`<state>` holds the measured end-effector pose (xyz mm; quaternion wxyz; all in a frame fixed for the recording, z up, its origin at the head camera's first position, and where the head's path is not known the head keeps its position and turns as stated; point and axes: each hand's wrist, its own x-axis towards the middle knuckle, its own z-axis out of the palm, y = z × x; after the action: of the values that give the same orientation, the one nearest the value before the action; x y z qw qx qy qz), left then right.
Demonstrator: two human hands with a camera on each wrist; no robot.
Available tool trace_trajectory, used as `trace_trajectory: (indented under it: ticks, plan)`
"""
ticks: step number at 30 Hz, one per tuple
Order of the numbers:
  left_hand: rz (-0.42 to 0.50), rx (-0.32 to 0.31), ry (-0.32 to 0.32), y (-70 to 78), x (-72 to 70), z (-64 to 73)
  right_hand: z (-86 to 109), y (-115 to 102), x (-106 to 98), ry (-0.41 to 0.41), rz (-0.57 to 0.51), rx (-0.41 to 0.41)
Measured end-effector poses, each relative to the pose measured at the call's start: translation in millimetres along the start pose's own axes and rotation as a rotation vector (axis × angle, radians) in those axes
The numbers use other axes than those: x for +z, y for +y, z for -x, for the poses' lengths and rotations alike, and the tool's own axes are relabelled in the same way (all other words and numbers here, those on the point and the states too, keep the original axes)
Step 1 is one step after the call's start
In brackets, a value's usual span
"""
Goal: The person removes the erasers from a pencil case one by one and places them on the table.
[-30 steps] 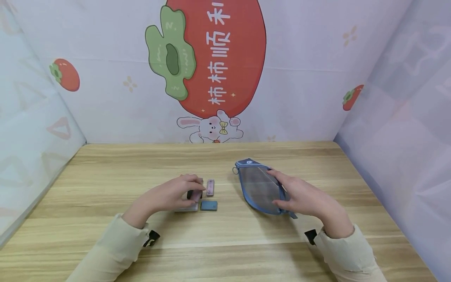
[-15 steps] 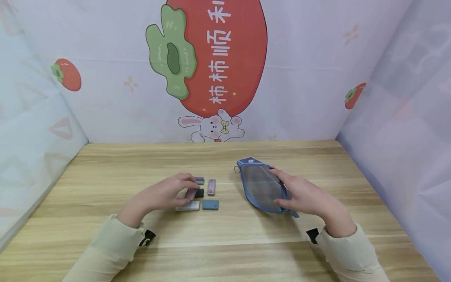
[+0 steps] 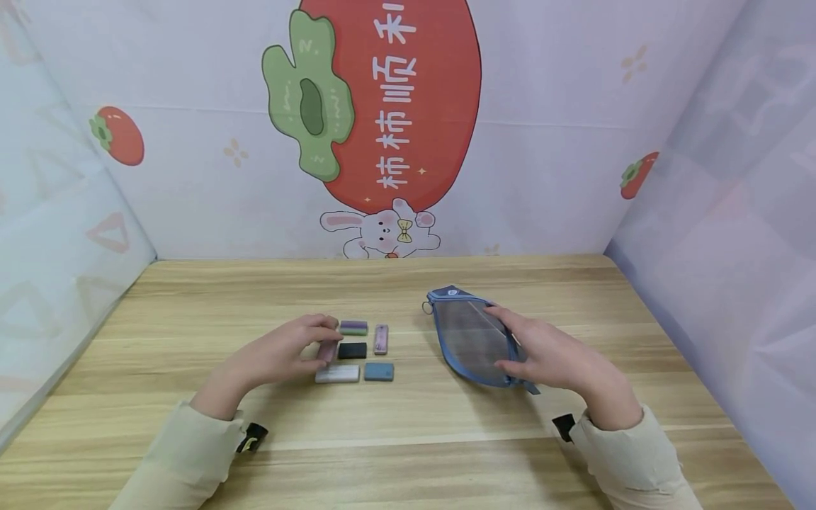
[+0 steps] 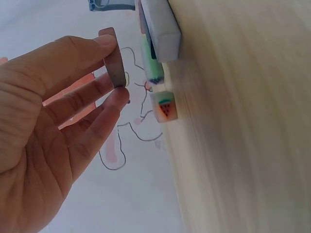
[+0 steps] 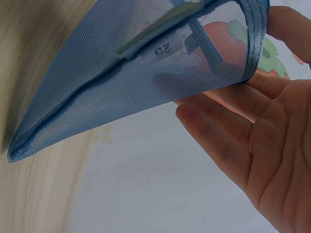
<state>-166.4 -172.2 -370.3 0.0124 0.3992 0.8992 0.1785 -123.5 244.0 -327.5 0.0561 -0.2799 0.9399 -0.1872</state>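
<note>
My left hand [image 3: 277, 354] pinches a slim pinkish eraser [image 3: 328, 352] between thumb and fingertips; in the left wrist view this eraser [image 4: 114, 63] is raised off the wooden table. Just right of it lie a black eraser [image 3: 353, 350], a purple-and-green one [image 3: 353, 327] and a white one [image 3: 338, 374]. An eraser with a watermelon print [image 4: 165, 108] shows in the left wrist view, hidden from the head view. On the right, my right hand [image 3: 554, 358] grips the edge of a blue mesh zip pouch [image 3: 472, 340], thumb and fingers on either side of it.
A blue eraser [image 3: 379, 372] and an upright-lying pink patterned eraser [image 3: 381, 339] sit between the hands. The wooden table [image 3: 408, 453] meets a printed cloth backdrop [image 3: 542, 177] at its far edge, with cloth walls on both sides.
My left hand has moved left with the pinkish eraser, uncovering the black, white and purple-and-green erasers. The right hand and the pouch have stayed nearly still.
</note>
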Motion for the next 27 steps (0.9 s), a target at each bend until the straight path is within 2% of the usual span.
trace_trajectory:
  ticks: [4, 9, 14, 20, 27]
  plan:
    - [0.002, 0.009, 0.020, -5.0, 0.5, 6.3, -0.1, 0.1, -0.5, 0.004, 0.003, -0.020]
    - [0.012, -0.016, 0.027, -10.0, -0.6, 12.1, -0.5, 0.2, 0.1, -0.004, 0.008, 0.002]
    - [0.030, -0.059, 0.016, -12.0, -3.0, 16.3, -1.5, 1.2, 1.3, -0.013, 0.009, 0.021]
    - [0.051, -0.062, 0.005, -11.2, -5.3, 20.3, -1.6, 2.7, 1.6, -0.007, 0.007, 0.013]
    - [0.030, -0.077, -0.037, -11.6, -5.9, 22.1, -1.5, 2.7, 1.0, -0.005, 0.009, 0.008]
